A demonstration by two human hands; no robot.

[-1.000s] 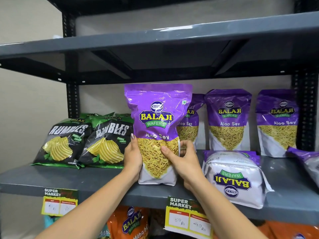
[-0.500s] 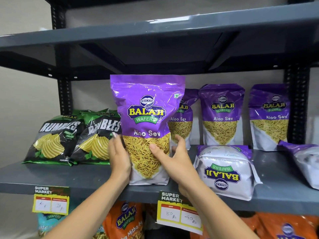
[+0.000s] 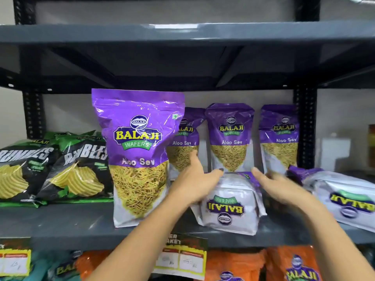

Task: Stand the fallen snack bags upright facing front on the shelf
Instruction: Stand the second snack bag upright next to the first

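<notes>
A large purple Aloo Sev bag (image 3: 138, 155) stands upright near the front of the grey shelf (image 3: 60, 224), facing front, with no hand on it. To its right a fallen purple-and-white bag (image 3: 229, 203) lies flat with its logo upside down. My left hand (image 3: 194, 183) is open at that bag's left top corner, fingers spread and touching or nearly touching it. My right hand (image 3: 284, 187) is open at its right side, blurred. A second fallen bag (image 3: 341, 197) lies at the far right.
Three upright Aloo Sev bags (image 3: 231, 138) line the back of the shelf. Two black-and-green Rumbles chip bags (image 3: 79, 169) lean at the left. Price tags (image 3: 180, 258) hang on the shelf edge, and orange bags (image 3: 294, 264) fill the shelf below. A shelf board (image 3: 182, 31) runs overhead.
Both hands let go of the large upright bag, which stays standing, and moved right to either side of the fallen bag. The camera view shifted right and closer.
</notes>
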